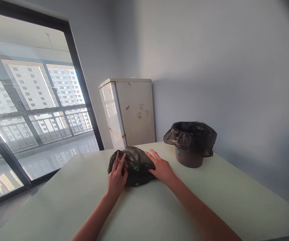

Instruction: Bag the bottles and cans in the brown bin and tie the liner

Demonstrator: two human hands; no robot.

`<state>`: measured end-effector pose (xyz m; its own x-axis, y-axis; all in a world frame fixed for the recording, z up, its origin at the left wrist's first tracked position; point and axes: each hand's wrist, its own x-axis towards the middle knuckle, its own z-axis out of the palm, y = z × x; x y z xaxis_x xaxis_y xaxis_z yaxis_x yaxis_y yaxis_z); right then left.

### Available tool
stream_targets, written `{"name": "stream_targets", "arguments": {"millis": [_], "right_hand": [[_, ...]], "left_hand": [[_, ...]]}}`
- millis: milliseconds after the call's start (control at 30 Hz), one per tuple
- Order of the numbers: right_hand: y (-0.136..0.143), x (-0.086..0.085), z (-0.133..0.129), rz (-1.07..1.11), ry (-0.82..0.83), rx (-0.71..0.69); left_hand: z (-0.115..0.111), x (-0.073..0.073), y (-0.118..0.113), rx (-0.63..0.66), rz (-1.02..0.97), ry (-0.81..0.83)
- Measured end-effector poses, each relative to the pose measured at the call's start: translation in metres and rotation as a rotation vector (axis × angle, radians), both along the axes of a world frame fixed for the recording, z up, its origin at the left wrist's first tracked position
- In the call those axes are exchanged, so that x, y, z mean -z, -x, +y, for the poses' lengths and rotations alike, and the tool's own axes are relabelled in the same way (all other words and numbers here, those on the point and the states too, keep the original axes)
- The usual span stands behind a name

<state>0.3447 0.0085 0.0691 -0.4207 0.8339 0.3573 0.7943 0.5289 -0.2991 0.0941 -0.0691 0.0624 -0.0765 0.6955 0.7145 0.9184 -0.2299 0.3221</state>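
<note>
Near the far edge of the pale table (66, 201), the left hand (116, 180) lies on the left end of a black plastic bag (140, 156), its fingers spread and slanting over the film; whether the thumb pinches any of it, I cannot tell. The right hand (163, 169) meets the bag's right end with outstretched fingers, thumb held apart. To handle it well, I'd go light and press evenly from both ends — thin film would likely tear under nails or a sharp tug. The bag is a low, rounded heap, glossy and crinkled, sheer enough for a greenish patch (136, 168) to show. Farther right, a round, smooth-walled brown bin (190, 161) wears a ruffled black liner (197, 138) — folded out over its rim.
</note>
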Motion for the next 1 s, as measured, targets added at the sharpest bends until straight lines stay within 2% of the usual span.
{"name": "stream_targets", "arguments": {"millis": [133,300,400,567,700,767,833,900,1000], "right_hand": [[0.004,0.006,-0.001,-0.029,0.081,-0.137],[0.010,0.010,0.001,0.404,0.026,-0.159],[0.013,0.013,0.007,0.624,0.075,-0.192],[0.019,0.019,0.011,1.013,0.348,-0.089],[0.020,0.015,0.009,1.265,0.499,-0.036],[0.019,0.013,0.010,1.304,0.486,-0.090],[0.018,0.014,0.014,1.255,0.444,-0.174],[0.019,0.018,0.019,1.145,0.422,-0.238],[0.020,0.026,0.026,1.009,0.367,-0.224]], "left_hand": [[-0.001,0.001,0.000,0.023,-0.013,-0.009],[-0.002,0.002,0.000,0.068,-0.082,-0.092],[-0.002,0.000,0.000,0.082,-0.156,-0.114],[0.000,-0.002,0.003,0.046,-0.167,-0.160],[0.004,0.001,0.005,0.109,-0.103,-0.067],[0.006,0.003,0.007,0.190,-0.072,0.054],[0.008,0.005,0.007,0.250,-0.015,0.188],[0.009,0.008,0.007,0.274,0.059,0.294],[0.009,0.009,0.005,0.251,0.130,0.380]]}}
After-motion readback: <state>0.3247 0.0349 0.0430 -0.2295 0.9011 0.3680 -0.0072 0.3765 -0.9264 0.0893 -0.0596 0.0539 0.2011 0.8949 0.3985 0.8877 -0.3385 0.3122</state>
